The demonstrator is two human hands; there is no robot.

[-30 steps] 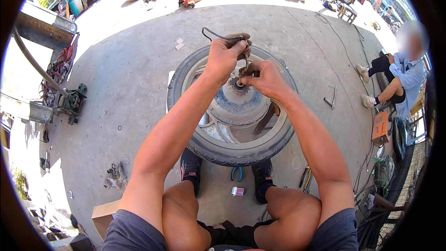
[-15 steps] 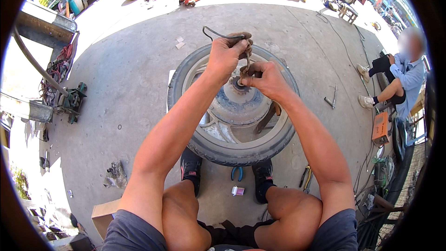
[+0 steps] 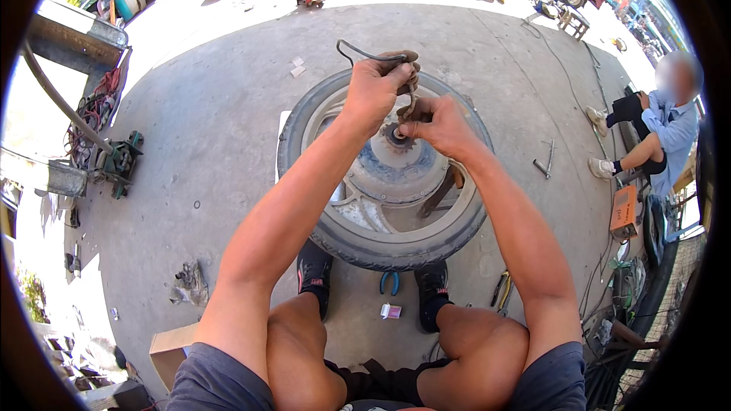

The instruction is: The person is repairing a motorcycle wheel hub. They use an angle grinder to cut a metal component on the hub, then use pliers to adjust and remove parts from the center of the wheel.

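Note:
A spoked wheel with a grey hub motor (image 3: 396,184) and a worn black tyre (image 3: 373,259) lies flat in front of me, raised above the floor. Above the hub, my left hand (image 3: 375,93) is closed around a dark cable (image 3: 340,43), whose bent end sticks out to the left. The cable's lower stretch runs down between both hands towards the hub's centre. My right hand (image 3: 440,129) pinches it low, fingertips right by the axle and the toothed ring (image 3: 397,143). Fingers partly hide where the cable meets the axle.
Blue-handled pliers (image 3: 389,283) and a small pink-and-white box (image 3: 391,310) lie between my feet. More pliers (image 3: 502,291) are by my right knee, a metal tool (image 3: 544,166) farther right. Someone in a light blue shirt (image 3: 676,133) sits at the right, beside an orange box (image 3: 624,211).
Both hands keep their hold on the cable, with only a slight shift of the fingers. The whole view has moved a little.

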